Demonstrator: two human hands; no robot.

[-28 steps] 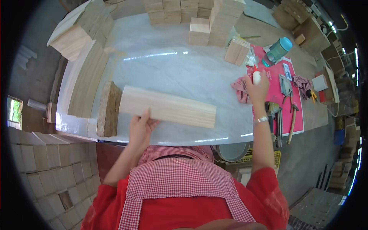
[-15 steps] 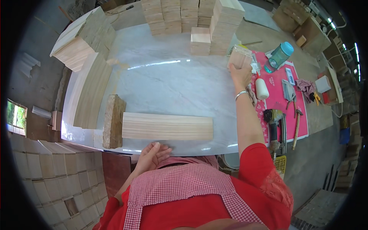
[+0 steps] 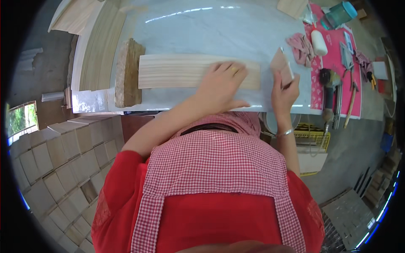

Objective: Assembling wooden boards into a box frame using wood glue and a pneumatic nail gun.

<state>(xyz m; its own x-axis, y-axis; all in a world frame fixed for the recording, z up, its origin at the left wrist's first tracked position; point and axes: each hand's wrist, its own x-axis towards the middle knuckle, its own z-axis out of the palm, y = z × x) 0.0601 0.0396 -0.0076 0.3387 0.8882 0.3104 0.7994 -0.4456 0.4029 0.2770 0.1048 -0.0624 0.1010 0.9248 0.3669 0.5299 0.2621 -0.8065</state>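
Note:
A long pale wooden board lies near the front edge of the table. Its left end meets a thick, rough wooden block. My left hand rests flat across the board's right part, thumb stretched apart from the fingers. Beyond the board's right end, my right hand grips a small thin wooden panel between thumb and fingers, tilted up off the table. That panel is slightly blurred. Some of the board's right part is hidden under my left hand.
Stacked boards stand at the left. On the right, a pink mat carries a white glue bottle, a teal water bottle, a nail gun and a hammer. A crumpled cloth lies beside it.
My right hand has come back from the small panels at the far right, bringing one panel. My left hand has moved from the table edge onto the long board. The view has tilted downward.

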